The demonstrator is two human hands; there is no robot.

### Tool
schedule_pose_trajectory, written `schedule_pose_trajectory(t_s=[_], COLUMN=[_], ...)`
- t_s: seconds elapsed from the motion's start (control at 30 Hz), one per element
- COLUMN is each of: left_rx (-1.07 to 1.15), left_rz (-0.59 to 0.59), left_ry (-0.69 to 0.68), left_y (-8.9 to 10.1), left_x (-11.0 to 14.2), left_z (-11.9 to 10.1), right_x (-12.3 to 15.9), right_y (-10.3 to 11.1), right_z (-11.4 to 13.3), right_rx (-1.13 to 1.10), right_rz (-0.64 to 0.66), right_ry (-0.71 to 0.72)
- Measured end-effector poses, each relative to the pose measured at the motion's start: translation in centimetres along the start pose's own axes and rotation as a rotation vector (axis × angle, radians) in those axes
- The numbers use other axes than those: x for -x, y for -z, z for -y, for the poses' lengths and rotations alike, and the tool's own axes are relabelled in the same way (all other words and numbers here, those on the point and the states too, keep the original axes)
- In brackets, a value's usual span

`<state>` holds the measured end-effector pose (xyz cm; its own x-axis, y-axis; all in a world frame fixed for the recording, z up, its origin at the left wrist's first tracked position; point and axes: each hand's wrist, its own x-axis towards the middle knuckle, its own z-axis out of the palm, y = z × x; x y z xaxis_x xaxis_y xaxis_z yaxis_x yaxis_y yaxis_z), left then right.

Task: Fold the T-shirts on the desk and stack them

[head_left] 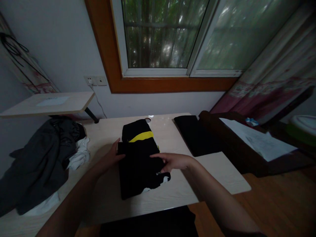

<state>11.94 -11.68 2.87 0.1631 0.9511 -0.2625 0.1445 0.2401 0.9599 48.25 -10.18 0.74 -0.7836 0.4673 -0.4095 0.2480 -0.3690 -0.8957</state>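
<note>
A black garment [138, 168] with a yellow band lies partly folded on the pale table, with white patches along its near right edge. My left hand [114, 154] is at the garment's left edge, its thumb over the cloth and its fingers by the corner of the folded layer. On the right side, my right hand [172, 161] grips the garment's edge, the index finger stretched over the fabric and the thumb lower down. Some fingertips of both hands are hidden by the cloth.
A folded black cloth [197, 136] lies at the table's right. Dark grey clothing [44, 158] and a white cloth [80, 153] are heaped at left, beside a raised shelf [74, 102]. Beyond the right side stands a dark brown piece of furniture [237, 154] with paper on it.
</note>
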Motion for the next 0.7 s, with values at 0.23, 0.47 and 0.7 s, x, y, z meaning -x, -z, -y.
schedule_pose_trajectory(t_s=[0.23,0.47,0.7], left_rx=[0.017,-0.018,-0.050], left_rz=[0.226,0.116,-0.034], left_ry=[-0.072,0.027,0.012], left_y=[0.4,0.1,-0.3], left_x=[1.7,1.2,-0.5], left_z=[0.3,-0.3,-1.0], right_x=[1.1,0.7,-2.1], right_y=[-1.5,-0.9,1.7], right_z=[0.2,1.5,1.6], right_rx=[0.117,0.054,-0.192], right_rz=[0.288,-0.005,-0.434], right_ry=[-0.149,-0.006,0.201])
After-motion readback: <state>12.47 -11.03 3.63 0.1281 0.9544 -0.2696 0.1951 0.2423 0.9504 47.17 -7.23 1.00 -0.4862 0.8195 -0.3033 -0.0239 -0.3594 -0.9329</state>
